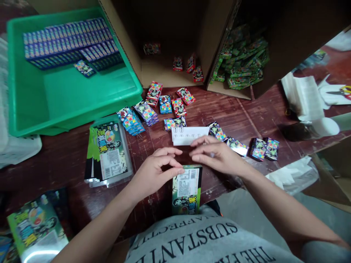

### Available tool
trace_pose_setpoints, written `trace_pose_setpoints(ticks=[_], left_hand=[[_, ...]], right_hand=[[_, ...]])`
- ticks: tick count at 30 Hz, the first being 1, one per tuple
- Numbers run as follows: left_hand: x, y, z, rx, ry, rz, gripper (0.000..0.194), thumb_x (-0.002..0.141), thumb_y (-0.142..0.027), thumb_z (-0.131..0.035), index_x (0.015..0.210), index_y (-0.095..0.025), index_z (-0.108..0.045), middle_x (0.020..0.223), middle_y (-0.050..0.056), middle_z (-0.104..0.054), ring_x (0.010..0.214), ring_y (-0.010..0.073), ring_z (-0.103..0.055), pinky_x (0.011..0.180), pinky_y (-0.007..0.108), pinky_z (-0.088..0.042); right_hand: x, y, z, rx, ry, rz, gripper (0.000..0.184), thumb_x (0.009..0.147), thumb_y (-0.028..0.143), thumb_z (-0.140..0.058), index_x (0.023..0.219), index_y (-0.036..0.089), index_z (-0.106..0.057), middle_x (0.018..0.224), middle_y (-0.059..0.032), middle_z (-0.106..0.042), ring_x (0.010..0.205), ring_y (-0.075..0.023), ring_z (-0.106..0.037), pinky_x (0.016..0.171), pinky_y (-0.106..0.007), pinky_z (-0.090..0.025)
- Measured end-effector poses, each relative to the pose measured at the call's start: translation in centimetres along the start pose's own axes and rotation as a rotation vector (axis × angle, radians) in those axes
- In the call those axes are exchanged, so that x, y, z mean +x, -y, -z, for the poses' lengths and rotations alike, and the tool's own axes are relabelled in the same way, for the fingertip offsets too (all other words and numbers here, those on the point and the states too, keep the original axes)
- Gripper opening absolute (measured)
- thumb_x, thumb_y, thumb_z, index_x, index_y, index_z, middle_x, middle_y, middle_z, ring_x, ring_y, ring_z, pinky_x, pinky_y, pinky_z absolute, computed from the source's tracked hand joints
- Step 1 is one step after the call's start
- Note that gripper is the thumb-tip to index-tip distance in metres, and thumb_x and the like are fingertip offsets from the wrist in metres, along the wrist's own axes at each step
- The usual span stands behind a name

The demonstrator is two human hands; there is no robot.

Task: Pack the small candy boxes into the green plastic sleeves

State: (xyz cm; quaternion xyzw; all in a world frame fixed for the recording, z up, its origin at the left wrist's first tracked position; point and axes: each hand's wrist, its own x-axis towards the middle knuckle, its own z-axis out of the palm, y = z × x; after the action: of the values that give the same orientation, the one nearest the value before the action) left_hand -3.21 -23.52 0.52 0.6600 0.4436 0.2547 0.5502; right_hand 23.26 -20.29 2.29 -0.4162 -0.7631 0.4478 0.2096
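Observation:
My left hand (155,170) pinches the top edge of a printed plastic pouch (187,190) that stands against my body at the table's near edge. My right hand (216,155) is at the same top edge, fingers pressed together on it. Just beyond the fingers lies a white sticker sheet (189,134). Several small colourful candy boxes (164,104) are scattered on the dark wooden table (68,160) past the sheet.
A green plastic tray (68,106) at the far left holds rows of blue boxes. A stack of printed pouches (108,153) lies left of my hands. Open cardboard cartons (170,69) at the back hold more boxes. Scissors (341,91) and white papers lie far right.

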Motion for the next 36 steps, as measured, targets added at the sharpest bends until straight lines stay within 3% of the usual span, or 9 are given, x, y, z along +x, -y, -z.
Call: trace_pose_setpoints(ticks=[3, 7, 14, 18, 22, 28, 30, 32, 36], left_hand=[[0.9, 0.3, 0.2, 0.165, -0.007, -0.048, 0.01, 0.09, -0.038, -0.074, 0.086, -0.031, -0.08, 0.151, 0.001, -0.057, 0.126, 0.0294, -0.054, 0.109, 0.058, -0.043], [2.3, 1.6, 0.4, 0.247, 0.017, -0.033, 0.013, 0.09, -0.039, -0.073, 0.085, -0.029, -0.079, 0.16, 0.001, -0.048, 0.128, 0.0314, -0.049, 0.111, 0.062, -0.038], [3.6, 3.6, 0.1, 0.278, 0.025, 0.015, 0.012, 0.09, -0.035, -0.072, 0.081, -0.027, -0.076, 0.156, 0.004, -0.052, 0.115, 0.0302, -0.053, 0.104, 0.058, -0.044], [3.7, 4.0, -0.1, 0.337, 0.019, 0.014, 0.013, 0.091, -0.035, -0.071, 0.082, -0.027, -0.075, 0.152, 0.004, -0.057, 0.113, 0.0299, -0.051, 0.102, 0.057, -0.045], [2.8, 3.8, 0.0, 0.367, -0.006, -0.024, 0.014, 0.094, -0.037, -0.067, 0.088, -0.027, -0.075, 0.134, 0.006, -0.069, 0.121, 0.0309, -0.05, 0.103, 0.055, -0.044], [1.1, 1.4, 0.3, 0.475, -0.152, -0.058, 0.014, 0.094, -0.034, -0.066, 0.088, -0.026, -0.075, 0.119, 0.009, -0.063, 0.114, 0.0296, -0.051, 0.101, 0.051, -0.043], [0.6, 0.7, 0.3, 0.474, -0.17, -0.048, 0.012, 0.093, -0.034, -0.067, 0.09, -0.026, -0.075, 0.112, 0.008, -0.061, 0.111, 0.0289, -0.053, 0.099, 0.049, -0.044], [0.0, 0.1, 0.2, 0.406, -0.156, -0.032, 0.011, 0.093, -0.035, -0.067, 0.094, -0.026, -0.074, 0.112, 0.007, -0.062, 0.11, 0.0274, -0.055, 0.1, 0.048, -0.045], [-1.0, -0.8, -0.4, 0.106, -0.034, 0.102, 0.015, 0.097, -0.037, -0.061, 0.105, -0.026, -0.068, 0.1, 0.003, -0.071, 0.089, 0.0201, -0.066, 0.084, 0.037, -0.052]], right_hand=[[4.7, -1.1, 0.6, -0.387, -0.083, 0.12, 0.033, 0.102, 0.037, -0.06, 0.13, 0.023, -0.069, 0.121, -0.0119, -0.067, 0.111, -0.028, -0.059, 0.099, -0.048, -0.048], [9.6, -2.7, 0.2, -0.693, 0.043, 0.16, 0.032, 0.103, 0.033, -0.057, 0.13, 0.02, -0.07, 0.116, -0.0131, -0.068, 0.109, -0.0299, -0.054, 0.094, -0.044, -0.045], [10.3, -4.0, 0.4, -0.759, 0.139, 0.279, 0.019, 0.105, 0.032, -0.056, 0.104, 0.023, -0.074, 0.099, -0.0063, -0.071, 0.098, -0.0253, -0.051, 0.083, -0.038, -0.034], [8.8, -4.2, 1.0, -0.467, 0.104, 0.331, 0.023, 0.107, 0.035, -0.052, 0.098, 0.023, -0.07, 0.096, -0.0039, -0.072, 0.093, -0.0216, -0.055, 0.084, -0.037, -0.036], [6.8, -4.5, 1.8, -0.021, -0.131, 0.149, 0.02, 0.103, 0.04, -0.058, 0.099, 0.022, -0.067, 0.094, -0.003, -0.072, 0.085, -0.018, -0.063, 0.08, -0.034, -0.048], [5.9, -3.8, 3.1, -0.078, -0.183, 0.067, 0.018, 0.099, 0.037, -0.064, 0.093, 0.021, -0.069, 0.091, -0.0027, -0.07, 0.087, -0.0182, -0.065, 0.085, -0.035, -0.05], [5.6, -2.5, 3.1, 0.113, -0.132, 0.019, 0.024, 0.098, 0.039, -0.064, 0.113, 0.021, -0.067, 0.092, -0.0016, -0.069, 0.084, -0.0159, -0.064, 0.079, -0.031, -0.052], [4.9, -1.0, 2.7, 0.338, 0.009, -0.026, 0.044, 0.097, 0.039, -0.065, 0.136, 0.022, -0.054, 0.091, 0.0004, -0.067, 0.079, -0.0137, -0.063, 0.071, -0.027, -0.052], [3.3, 1.2, 1.1, 0.473, 0.269, -0.008, 0.063, 0.093, 0.029, -0.067, 0.149, 0.021, -0.039, 0.089, 0.002, -0.065, 0.079, -0.0132, -0.063, 0.072, -0.027, -0.052]])
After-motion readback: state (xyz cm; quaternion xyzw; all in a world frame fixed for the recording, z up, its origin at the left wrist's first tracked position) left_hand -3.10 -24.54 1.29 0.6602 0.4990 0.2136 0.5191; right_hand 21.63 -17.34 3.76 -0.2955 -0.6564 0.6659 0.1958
